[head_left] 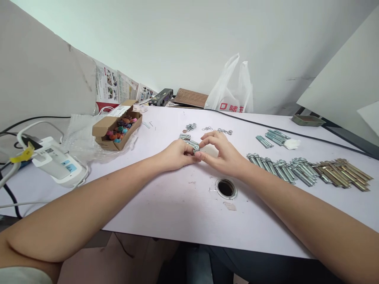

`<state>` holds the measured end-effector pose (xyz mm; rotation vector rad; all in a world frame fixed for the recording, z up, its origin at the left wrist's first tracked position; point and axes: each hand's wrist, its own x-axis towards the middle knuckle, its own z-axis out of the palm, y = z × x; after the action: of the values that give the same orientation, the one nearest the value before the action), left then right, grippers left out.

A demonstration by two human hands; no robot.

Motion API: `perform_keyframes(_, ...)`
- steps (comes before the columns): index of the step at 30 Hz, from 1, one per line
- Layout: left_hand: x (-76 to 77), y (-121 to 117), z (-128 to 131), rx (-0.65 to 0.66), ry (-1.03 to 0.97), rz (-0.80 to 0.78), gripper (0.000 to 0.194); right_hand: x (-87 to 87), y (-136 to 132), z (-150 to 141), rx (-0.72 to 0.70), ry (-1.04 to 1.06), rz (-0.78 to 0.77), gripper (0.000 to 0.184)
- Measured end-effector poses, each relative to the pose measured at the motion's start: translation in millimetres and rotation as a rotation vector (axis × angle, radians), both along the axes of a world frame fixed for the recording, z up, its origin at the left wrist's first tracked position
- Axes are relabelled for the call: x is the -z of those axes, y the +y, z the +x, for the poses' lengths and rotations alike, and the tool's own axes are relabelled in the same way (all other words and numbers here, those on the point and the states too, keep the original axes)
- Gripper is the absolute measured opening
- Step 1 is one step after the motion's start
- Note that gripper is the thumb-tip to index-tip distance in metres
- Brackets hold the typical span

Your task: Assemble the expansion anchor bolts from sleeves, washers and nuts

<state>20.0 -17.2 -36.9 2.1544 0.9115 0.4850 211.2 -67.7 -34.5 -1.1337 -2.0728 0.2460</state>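
My left hand (177,155) and my right hand (220,152) meet over the middle of the white table (177,205). Both pinch a short silvery expansion bolt (194,146) between thumb and fingertips; the left hand grips its body, the right thumb and forefinger close on its near end. Just behind the bolt lies another silvery metal sleeve (184,137). Small heaps of nuts (191,126) and washers (225,131) lie further back.
A row of silvery and brass-coloured expansion bolts (308,169) lies at the right, more bolts (274,138) behind them. A cardboard box of coloured pieces (117,130) and a white device with cables (55,161) sit left. A round cable hole (226,188) opens near my right wrist. A plastic bag (232,92) stands at the back.
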Motion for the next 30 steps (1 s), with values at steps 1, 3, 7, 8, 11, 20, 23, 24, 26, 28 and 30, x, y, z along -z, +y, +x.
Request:
perform_keyframes(1,0.7,1.1,-0.4,-0.01,0.012,0.009,0.035,1.0,0.2,-0.1,-0.01,-0.004,-0.01,0.03)
perform_keyframes(3,2.4,3.4,-1.3,-0.007,0.024,0.014,0.033,2.9,0.1,-0.7,-0.039,-0.015,-0.033,0.047)
perform_keyframes(7,3.7,5.5,-2.9,0.022,0.01,-0.017,0.032,2.5,-0.8,-0.1,-0.012,0.022,-0.018,0.018)
perform_keyframes(8,3.5,5.6,-3.1,0.027,0.009,-0.023,0.032,1.6,-1.0,0.6,0.017,0.041,0.003,0.02)
perform_keyframes(11,2.3,5.7,-3.6,0.046,0.014,-0.03,0.029,0.1,-1.5,2.0,0.046,0.071,0.035,0.022)
perform_keyframes(20,2.4,5.9,-3.9,0.041,-0.014,-0.059,0.033,0.1,-1.5,3.0,0.029,0.19,0.025,0.028)
perform_keyframes(23,1.9,6.2,-4.2,0.061,-0.015,-0.074,0.032,0.7,-1.8,3.5,0.026,0.188,0.007,0.013)
perform_keyframes(24,1.7,6.3,-4.3,0.062,-0.015,-0.08,0.033,1.5,-2.1,3.2,0.003,0.156,-0.01,0.028)
perform_keyframes(26,1.4,6.6,-4.2,0.056,-0.007,-0.082,0.036,3.3,-2.8,2.6,-0.047,0.102,-0.039,0.037)
perform_keyframes(28,1.6,6.8,-3.8,0.054,-0.003,-0.074,0.036,3.8,-3.3,2.2,-0.058,0.122,-0.049,0.013)
perform_keyframes(30,2.0,7.2,-3.0,0.067,-0.008,-0.067,0.033,2.6,-3.5,1.9,-0.031,0.179,-0.041,0.024)
